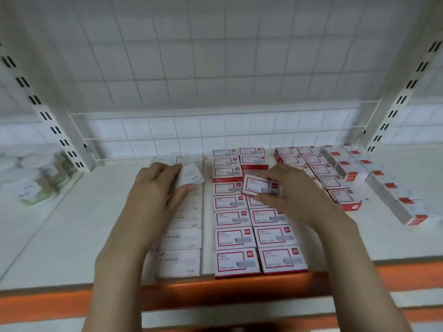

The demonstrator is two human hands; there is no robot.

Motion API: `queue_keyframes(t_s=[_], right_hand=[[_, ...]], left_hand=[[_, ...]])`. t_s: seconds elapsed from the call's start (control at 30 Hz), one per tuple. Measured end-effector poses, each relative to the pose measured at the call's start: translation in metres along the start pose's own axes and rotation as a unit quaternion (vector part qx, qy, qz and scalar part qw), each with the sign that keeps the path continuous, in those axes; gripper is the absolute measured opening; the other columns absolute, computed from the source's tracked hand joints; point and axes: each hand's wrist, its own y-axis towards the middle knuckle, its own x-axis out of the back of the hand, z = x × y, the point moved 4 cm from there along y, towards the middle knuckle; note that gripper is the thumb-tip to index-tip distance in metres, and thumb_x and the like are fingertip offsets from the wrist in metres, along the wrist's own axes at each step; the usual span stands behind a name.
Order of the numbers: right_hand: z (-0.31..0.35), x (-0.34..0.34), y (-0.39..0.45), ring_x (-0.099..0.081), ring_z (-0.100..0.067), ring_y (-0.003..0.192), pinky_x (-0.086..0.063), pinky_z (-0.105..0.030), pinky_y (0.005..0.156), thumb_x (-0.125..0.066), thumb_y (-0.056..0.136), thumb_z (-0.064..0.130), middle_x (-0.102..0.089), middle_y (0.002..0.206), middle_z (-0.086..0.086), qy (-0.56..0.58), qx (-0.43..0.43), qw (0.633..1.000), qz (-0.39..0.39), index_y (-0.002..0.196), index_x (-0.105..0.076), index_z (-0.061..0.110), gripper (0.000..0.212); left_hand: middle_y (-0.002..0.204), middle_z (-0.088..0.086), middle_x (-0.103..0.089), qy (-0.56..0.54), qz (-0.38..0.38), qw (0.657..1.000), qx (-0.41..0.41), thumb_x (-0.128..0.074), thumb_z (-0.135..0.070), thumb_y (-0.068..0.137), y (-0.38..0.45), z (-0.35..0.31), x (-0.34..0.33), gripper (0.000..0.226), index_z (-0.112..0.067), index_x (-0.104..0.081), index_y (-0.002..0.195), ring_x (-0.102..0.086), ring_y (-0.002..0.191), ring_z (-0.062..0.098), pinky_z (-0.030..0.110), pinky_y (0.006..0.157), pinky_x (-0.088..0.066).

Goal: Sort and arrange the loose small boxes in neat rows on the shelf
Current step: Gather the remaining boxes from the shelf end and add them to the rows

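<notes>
Above the rows, both hands [291, 188] pinch tilted boxes [260, 186].

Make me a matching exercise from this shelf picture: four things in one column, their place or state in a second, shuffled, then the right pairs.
Things
1. small red-and-white cardboard box
2. small white cardboard box
3. column of white boxes printed STAPLES
4. clear plastic jar with green contents

Places or states
A. lies flat under the left forearm, running to the shelf's front edge
B. gripped by the left hand
C. stands at the far left, beyond the shelf upright
D. pinched by the right hand above the red-and-white rows

Pairs: 1-D, 2-B, 3-A, 4-C
</notes>
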Motion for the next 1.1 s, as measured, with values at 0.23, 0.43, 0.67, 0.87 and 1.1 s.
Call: queue_keyframes(t_s=[0.23,0.43,0.67,0.87,1.1], right_hand=[[-0.012,-0.005,0.024,-0.050,-0.021,0.110,-0.036,-0.025,0.084,-0.064,0.085,0.026,-0.054,0.119,-0.005,-0.082,-0.057,0.993,0.069,0.122,-0.054,0.014,0.040],[-0.028,-0.021,0.051,-0.048,-0.025,0.114,-0.035,-0.029,0.095,-0.062,0.086,0.024,-0.055,0.120,-0.010,-0.081,-0.041,0.991,0.095,0.116,-0.060,0.007,0.034],[-0.031,-0.030,0.027,-0.046,-0.025,0.119,-0.034,-0.029,0.101,-0.056,0.091,0.017,-0.054,0.123,-0.007,-0.093,-0.024,0.995,0.022,0.125,-0.058,0.012,0.034],[-0.030,-0.036,0.036,-0.047,-0.025,0.116,-0.046,-0.039,0.090,-0.048,0.094,0.017,-0.056,0.116,-0.007,-0.130,-0.037,0.991,-0.003,0.118,-0.062,0.012,0.028],[-0.034,-0.035,0.049,-0.048,-0.026,0.117,-0.047,-0.041,0.092,-0.050,0.093,0.017,-0.056,0.119,-0.008,-0.123,-0.033,0.992,0.013,0.118,-0.062,0.013,0.028]], left_hand=[[0.090,-0.004,-0.048,-0.055,0.012,0.998,-0.005,-0.058,-0.043,0.086,-0.002,0.020,-0.001,0.044,-0.007,-0.060,0.112,-0.050,0.082,0.022,0.030,0.078,-0.039],[0.093,-0.003,-0.049,-0.054,0.028,0.998,0.007,-0.058,-0.045,0.086,-0.003,0.027,0.000,0.046,-0.008,-0.060,0.114,-0.050,0.082,0.022,0.031,0.077,-0.039],[0.096,-0.001,-0.055,-0.068,0.042,0.997,0.014,-0.053,-0.044,0.081,-0.004,0.023,-0.009,0.047,-0.011,-0.062,0.113,-0.053,0.088,0.023,0.030,0.079,-0.041],[0.101,0.001,-0.058,-0.073,0.044,0.996,0.023,-0.053,-0.046,0.079,-0.004,0.020,-0.007,0.050,-0.013,-0.062,0.115,-0.054,0.092,0.024,0.031,0.082,-0.041],[0.097,-0.002,-0.058,-0.051,0.038,0.997,0.034,-0.060,-0.044,0.073,-0.008,0.025,-0.001,0.052,-0.010,-0.065,0.113,-0.054,0.091,0.025,0.028,0.079,-0.037]])
